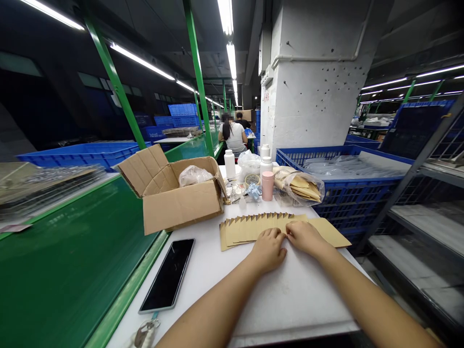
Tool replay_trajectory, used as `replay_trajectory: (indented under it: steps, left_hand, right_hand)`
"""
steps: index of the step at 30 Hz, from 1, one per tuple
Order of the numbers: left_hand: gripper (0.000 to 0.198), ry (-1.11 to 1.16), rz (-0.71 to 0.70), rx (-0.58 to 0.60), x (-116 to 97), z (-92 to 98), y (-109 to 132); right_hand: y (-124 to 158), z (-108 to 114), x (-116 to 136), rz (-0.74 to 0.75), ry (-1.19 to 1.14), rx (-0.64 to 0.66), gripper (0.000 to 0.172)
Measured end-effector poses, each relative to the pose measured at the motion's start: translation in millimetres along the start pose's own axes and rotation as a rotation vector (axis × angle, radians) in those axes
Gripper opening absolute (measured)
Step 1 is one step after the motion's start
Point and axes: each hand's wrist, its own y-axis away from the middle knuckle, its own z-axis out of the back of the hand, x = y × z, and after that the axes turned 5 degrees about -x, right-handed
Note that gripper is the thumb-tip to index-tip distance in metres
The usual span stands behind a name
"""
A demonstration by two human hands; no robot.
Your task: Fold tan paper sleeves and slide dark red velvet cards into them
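Note:
Brown kraft paper envelopes [250,229] lie in an overlapping fan on the white table, their pointed flaps along the far edge. My left hand [269,250] is at the fan's near edge, its fingers curled onto the paper. Close beside it, my right hand [303,237] is closed in a pinch at an envelope's near edge. The fingertips of both hands nearly meet, and they partly hide the paper between them. To the right of my right hand, one flat end of an envelope [329,232] sticks out.
An open cardboard box [183,205] stands at the left, beside a green conveyor belt [90,256]. A phone [168,275] lies nearer me. Behind the envelopes are a pink bottle [267,186], white bottles [229,164] and bagged envelopes [300,186]. Blue crates [340,198] stand right; people [234,135] sit further off.

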Motion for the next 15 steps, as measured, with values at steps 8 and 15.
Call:
replay_trajectory:
  steps: [8, 15]
  left_hand:
    - [0.041, -0.003, -0.002, 0.009, -0.6, 0.0, 1.4]
    - [0.047, 0.038, -0.046, -0.028, -1.1, -1.4, 2.4]
  right_hand:
    - [-0.3, 0.2, -4.1, 0.02, -0.058, -0.016, 0.016]
    - [-1.1, -4.4, -6.1, 0.021, -0.131, -0.103, 0.016]
